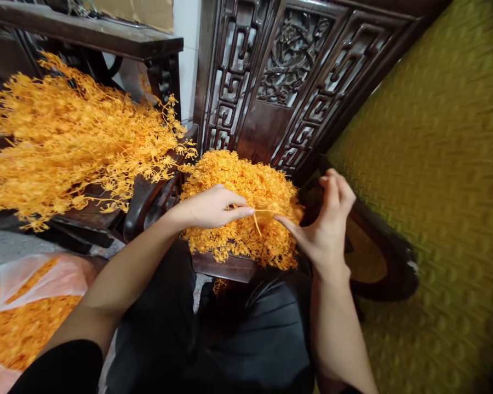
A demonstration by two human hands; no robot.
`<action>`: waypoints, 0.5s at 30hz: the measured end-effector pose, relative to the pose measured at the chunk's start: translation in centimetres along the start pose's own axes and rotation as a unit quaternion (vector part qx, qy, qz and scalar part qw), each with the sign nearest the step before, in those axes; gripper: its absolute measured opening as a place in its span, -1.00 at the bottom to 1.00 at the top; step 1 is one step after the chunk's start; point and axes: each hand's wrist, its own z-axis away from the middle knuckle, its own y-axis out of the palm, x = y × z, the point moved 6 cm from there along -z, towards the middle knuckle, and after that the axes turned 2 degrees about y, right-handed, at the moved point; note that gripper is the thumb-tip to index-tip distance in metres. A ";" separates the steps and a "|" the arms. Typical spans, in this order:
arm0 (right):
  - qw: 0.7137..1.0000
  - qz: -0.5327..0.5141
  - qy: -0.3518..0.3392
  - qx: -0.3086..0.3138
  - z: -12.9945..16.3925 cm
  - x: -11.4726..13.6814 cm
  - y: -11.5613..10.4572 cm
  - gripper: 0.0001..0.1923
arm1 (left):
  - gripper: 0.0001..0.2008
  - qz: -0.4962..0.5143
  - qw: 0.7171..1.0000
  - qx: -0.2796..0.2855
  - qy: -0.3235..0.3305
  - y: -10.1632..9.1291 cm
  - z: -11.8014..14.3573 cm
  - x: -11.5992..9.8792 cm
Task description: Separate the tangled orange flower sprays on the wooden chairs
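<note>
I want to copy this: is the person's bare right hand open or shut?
Open. On the right hand, the thumb and fingers are spread apart; the bare left hand pinches a thin orange strand.

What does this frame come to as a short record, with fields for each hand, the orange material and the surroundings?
Left hand: pinching a thin orange stem at its fingertips
Right hand: open, thumb spread from fingers, right of the stem
In front: orange pile on a dark wooden seat, beneath the hands in view
Upper left: large spread of orange sprigs
Lower left: plastic bag with more orange pieces
Behind: carved wooden panel
Far right: yellow-green textured surface
</note>
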 end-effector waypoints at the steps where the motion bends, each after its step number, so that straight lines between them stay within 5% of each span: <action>1: 1.000 0.009 -0.012 -0.018 -0.1 0.9 0.2 0.11 | -0.53 0.013 1.000 0.005 0.002 0.2 0.0 -0.3; 7: 0.989 -0.093 -0.073 0.086 -0.4 5.5 3.5 -0.18 | -0.56 0.093 0.995 -0.016 0.036 0.7 0.2 -2.5; 11: 0.977 -0.150 -0.025 0.148 -0.6 3.9 2.7 -0.49 | -0.65 0.036 0.998 -0.032 0.033 -0.3 0.6 -1.9; 15: 0.941 -0.168 -0.003 0.293 0.1 2.2 0.9 -0.73 | -0.74 -0.010 0.999 -0.005 0.047 -1.1 1.3 -0.2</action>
